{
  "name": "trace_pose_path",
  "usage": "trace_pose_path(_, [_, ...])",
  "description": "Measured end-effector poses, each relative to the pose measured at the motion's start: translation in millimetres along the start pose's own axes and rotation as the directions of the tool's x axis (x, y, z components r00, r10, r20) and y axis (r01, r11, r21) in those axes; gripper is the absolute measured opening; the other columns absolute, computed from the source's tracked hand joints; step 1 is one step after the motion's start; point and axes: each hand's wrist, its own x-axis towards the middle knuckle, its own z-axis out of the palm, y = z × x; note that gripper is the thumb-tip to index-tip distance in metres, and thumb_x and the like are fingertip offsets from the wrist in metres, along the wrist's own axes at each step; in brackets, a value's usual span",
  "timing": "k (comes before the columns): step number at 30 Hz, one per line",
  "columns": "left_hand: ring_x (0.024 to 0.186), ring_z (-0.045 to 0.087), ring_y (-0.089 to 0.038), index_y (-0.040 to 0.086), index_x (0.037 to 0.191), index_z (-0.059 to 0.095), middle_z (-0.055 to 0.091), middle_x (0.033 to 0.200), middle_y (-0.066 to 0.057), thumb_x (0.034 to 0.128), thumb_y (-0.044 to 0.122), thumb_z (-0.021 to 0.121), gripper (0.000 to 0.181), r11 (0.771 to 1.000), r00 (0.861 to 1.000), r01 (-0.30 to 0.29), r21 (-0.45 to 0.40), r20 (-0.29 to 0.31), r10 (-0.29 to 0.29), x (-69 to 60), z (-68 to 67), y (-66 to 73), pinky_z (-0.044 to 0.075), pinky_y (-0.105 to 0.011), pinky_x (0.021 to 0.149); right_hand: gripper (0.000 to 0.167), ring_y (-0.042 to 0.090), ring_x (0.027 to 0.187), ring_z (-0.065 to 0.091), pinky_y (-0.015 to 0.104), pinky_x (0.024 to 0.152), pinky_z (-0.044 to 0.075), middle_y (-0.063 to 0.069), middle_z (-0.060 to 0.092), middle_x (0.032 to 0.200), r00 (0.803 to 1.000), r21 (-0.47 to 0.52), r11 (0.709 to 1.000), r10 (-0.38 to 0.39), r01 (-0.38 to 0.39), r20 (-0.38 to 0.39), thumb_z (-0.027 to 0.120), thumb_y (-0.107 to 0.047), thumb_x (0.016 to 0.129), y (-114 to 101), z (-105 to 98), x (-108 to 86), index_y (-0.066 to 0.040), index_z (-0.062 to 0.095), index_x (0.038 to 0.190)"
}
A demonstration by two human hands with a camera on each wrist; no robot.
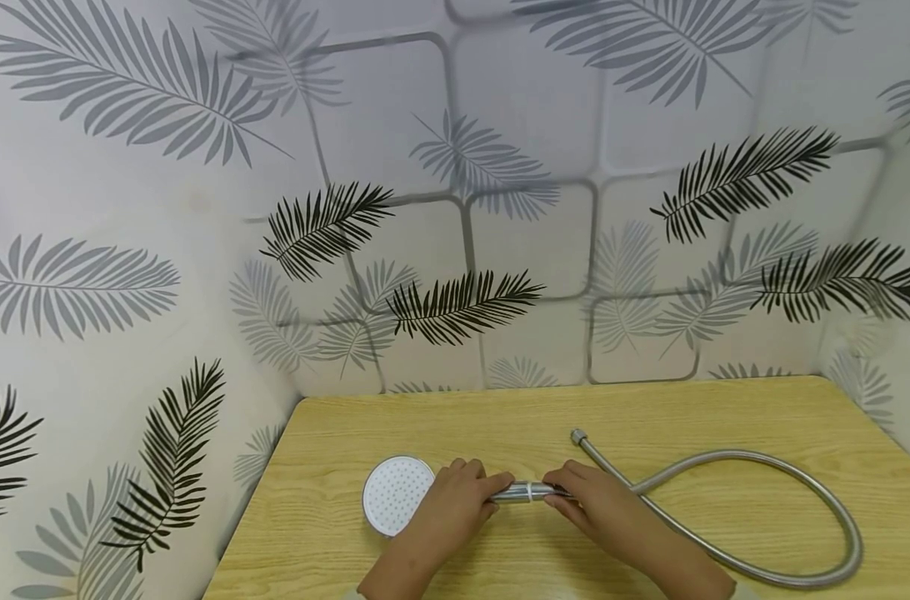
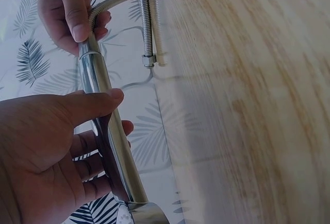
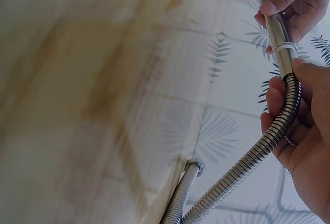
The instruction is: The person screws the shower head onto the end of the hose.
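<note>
A chrome shower head (image 1: 398, 495) with a round white spray face lies to the left, face up. My left hand (image 1: 458, 505) grips its handle (image 2: 119, 154), thumb across the top and fingers beneath. At the handle's right end, my right hand (image 1: 594, 505) pinches the hose's end fitting (image 3: 285, 59), which meets the handle at a pale ring. From there the ribbed metal shower hose (image 3: 258, 149) runs past my right palm. Its free end, with a hex nut (image 2: 149, 60), rests on the tabletop behind my right hand.
The hose makes a wide loop (image 1: 848, 533) on the right part of the wood-grain table (image 1: 500, 425). Leaf-patterned walls (image 1: 530, 242) stand close behind the table and at its left and right sides.
</note>
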Motion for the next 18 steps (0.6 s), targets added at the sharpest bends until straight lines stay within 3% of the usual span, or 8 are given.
trace_pose_path(9, [0.076, 0.045, -0.007, 0.032, 0.131, 0.068, 0.064, 0.093, 0.006, 0.0907, 0.026, 0.075, 0.041, 1.000, 1.000, 0.004, -0.008, 0.006, -0.004, 0.6, 1.1, -1.1, 0.042, -0.022, 0.071, 0.019, -0.007, 0.072, 0.042, 0.015, 0.063, 0.045, -0.012, 0.060, 0.090, 1.000, -0.012, 1.000, 0.019, -0.019, 0.007, 0.066, -0.020, 0.098, -1.4, 0.2, -0.1, -0.010, 0.069, 0.114])
trace_pose_path(14, [0.076, 0.045, -0.008, 0.033, 0.131, 0.067, 0.064, 0.094, 0.006, 0.0903, 0.026, 0.076, 0.042, 1.000, 1.000, 0.005, -0.009, 0.010, -0.005, 0.6, 0.3, -0.7, 0.043, -0.023, 0.071, 0.032, -0.004, 0.077, 0.055, 0.017, 0.066, 0.051, -0.008, 0.066, 0.100, 0.997, 0.019, 0.998, 0.066, -0.067, 0.034, 0.066, -0.027, 0.099, -2.9, -1.7, -1.5, -0.009, 0.064, 0.126])
trace_pose_path(18, [0.076, 0.045, -0.007, 0.035, 0.131, 0.067, 0.064, 0.094, 0.007, 0.0906, 0.027, 0.076, 0.042, 1.000, 1.000, 0.014, -0.004, 0.020, -0.013, 0.5, 1.1, -0.8, 0.042, -0.022, 0.070, 0.039, 0.004, 0.082, 0.065, 0.019, 0.068, 0.055, -0.003, 0.069, 0.108, 0.996, 0.036, 0.996, 0.077, -0.078, 0.048, 0.073, -0.023, 0.094, -2.4, -1.8, -1.7, -0.010, 0.061, 0.129])
